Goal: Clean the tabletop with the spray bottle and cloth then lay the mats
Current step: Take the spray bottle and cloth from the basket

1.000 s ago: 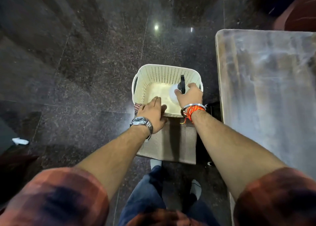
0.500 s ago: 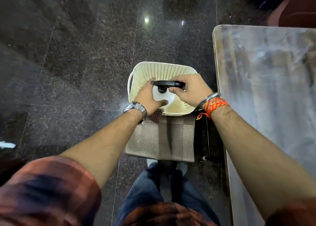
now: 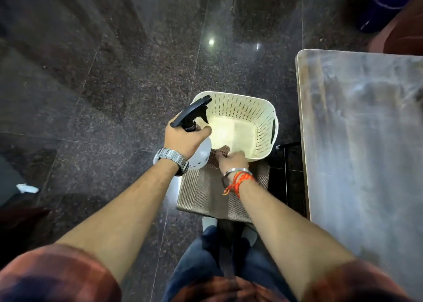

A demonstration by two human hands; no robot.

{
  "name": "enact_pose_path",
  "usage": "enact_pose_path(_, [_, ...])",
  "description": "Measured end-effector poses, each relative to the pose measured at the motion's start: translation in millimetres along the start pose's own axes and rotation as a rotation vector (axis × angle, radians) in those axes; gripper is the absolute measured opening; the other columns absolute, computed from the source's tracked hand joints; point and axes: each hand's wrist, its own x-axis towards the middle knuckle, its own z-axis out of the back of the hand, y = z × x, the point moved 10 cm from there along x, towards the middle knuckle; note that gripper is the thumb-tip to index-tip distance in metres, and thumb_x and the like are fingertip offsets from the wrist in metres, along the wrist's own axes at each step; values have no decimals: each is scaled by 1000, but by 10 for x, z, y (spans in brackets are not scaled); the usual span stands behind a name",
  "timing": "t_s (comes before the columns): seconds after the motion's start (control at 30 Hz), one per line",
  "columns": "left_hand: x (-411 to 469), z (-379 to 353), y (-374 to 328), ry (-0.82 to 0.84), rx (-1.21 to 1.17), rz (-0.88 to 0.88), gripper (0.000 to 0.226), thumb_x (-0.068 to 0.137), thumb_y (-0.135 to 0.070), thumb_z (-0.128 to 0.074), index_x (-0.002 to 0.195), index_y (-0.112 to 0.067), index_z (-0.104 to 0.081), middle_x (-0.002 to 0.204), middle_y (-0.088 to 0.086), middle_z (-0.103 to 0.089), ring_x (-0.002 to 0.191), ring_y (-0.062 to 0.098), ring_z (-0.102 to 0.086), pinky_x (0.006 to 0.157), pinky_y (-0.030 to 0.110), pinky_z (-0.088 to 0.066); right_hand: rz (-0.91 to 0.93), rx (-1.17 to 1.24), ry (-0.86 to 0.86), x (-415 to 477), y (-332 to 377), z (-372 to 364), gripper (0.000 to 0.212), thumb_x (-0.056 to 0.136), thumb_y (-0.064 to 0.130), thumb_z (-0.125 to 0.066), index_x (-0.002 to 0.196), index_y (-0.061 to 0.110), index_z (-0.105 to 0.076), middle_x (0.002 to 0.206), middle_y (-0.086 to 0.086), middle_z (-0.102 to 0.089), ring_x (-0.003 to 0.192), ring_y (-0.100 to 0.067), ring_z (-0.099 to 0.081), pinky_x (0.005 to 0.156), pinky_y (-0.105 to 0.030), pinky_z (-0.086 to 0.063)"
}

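White black-triggered plastic spray bottle [image 3: 201, 152] was gripped at its neck by curled fingers of the left hand [image 3: 183, 139]. Fingertips of the right hand [image 3: 232, 161] touched the brown checked cloth [image 3: 220, 152], pinch unclear; pinching firmly would lift it clear of the cream perforated basket [image 3: 251, 109] just beyond them.

Glossy, dark speckled stone floor [image 3: 114, 84]. On it lie a small white scrap [image 3: 27, 188] at the left and a blue bucket [image 3: 382, 4] at the far right. A grey, streaked table [image 3: 366, 141] stands at the right. Just beside it, a cream basket [image 3: 242, 109] sits partly over a woven mat [image 3: 206, 196].

Glossy stone floor [image 3: 114, 77], perforated plastic basket [image 3: 242, 109]
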Motion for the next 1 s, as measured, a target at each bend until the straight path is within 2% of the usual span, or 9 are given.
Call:
enact_pose_path(0.1, [-15, 57, 98, 26, -17, 28, 26, 78, -15, -79, 71, -3, -57, 57, 0, -50, 42, 0, -43, 43, 9, -35, -60, 128, -59, 6, -119, -174, 56, 83, 27, -70, 119, -4, -39, 119, -24, -56, 105, -37, -59, 82, -34, -47])
enact_pose_path(0.2, [-47, 67, 105, 82, -89, 18, 18, 80, -19, -78, 85, -2, -71, 67, 9, -59, 58, 10, -53, 53, 14, -41, -146, 278, -73, -1, -72, -217, 52, 80, 20, -71, 117, -3, -42, 106, -17, -63, 93, -33, -64, 71, -31, -48])
enact_pose_path(0.33, [-90, 31, 143, 98, -43, 33, 16, 81, -22, -76, 80, -6, -74, 62, 6, -62, 49, 8, -51, 46, 14, -41, -292, 418, -108, -76, -157, -132, 36, 84, 28, -62, 105, -1, -57, 90, -9, -64, 85, -30, -66, 64, -29, -47])
enact_pose_path(0.43, [-109, -82, 115, 133, 16, 54, 23, 79, -29, -76, 86, -7, -73, 70, 5, -69, 50, 10, -56, 45, 15, -42, -336, 429, 45, -53, -101, -90, 24, 82, 24, -58, 86, 0, -60, 81, -8, -63, 79, -29, -66, 65, -31, -50])
enact_pose_path(0.57, [-229, -315, -169, 255, -124, 18, 11, 88, -13, -71, 97, -9, -76, 97, -1, -74, 62, 12, -59, 52, 8, -44, -126, 559, 111, -40, 177, 437, 18, 81, 33, -43, 68, 21, -46, 75, -1, -52, 60, -9, -47, 61, -22, -43])
enact_pose_path(0.67, [-361, -546, -404, 348, -143, -22, 7, 88, -14, -70, 82, -12, -72, 87, 7, -73, 61, 12, -55, 58, 11, -47, -40, 737, 6, -87, 132, 1073, 23, 86, 10, -45, 64, 14, -47, 66, -3, -50, 59, -15, -47, 52, -21, -42])
enact_pose_path(0.77, [-511, -900, -692, 432, -96, -88, 18, 87, -30, -72, 80, -14, -69, 70, 0, -65, 63, 13, -56, 68, 26, -45, -24, 955, -170, -207, -108, 1733, 5, 60, 13, -53, 57, 9, -51, 57, -5, -54, 59, -22, -48, 58, -28, -38])
enact_pose_path(0.87, [-655, -1272, -1026, 464, -66, -111, 35, 87, -41, -69, 79, -7, -66, 69, 2, -62, 55, 16, -51, 65, 29, -43, 76, 1000, -287, -353, -287, 2355, 7, 50, 15, -50, 50, 13, -56, 57, -1, -59, 64, -23, -51, 59, -30, -39])
enact_pose_path(1.0, [-953, -1849, -1481, 497, -11, -145, 35, 93, -41, -63, 81, -9, -71, 64, 11, -67, 36, 8, -50, 44, 13, -41, 89, 979, -383, -407, -689, 3006, 7, 48, 20, -53, 47, 16, -57, 68, -8, -54, 74, -24, -50, 65, -36, -37])
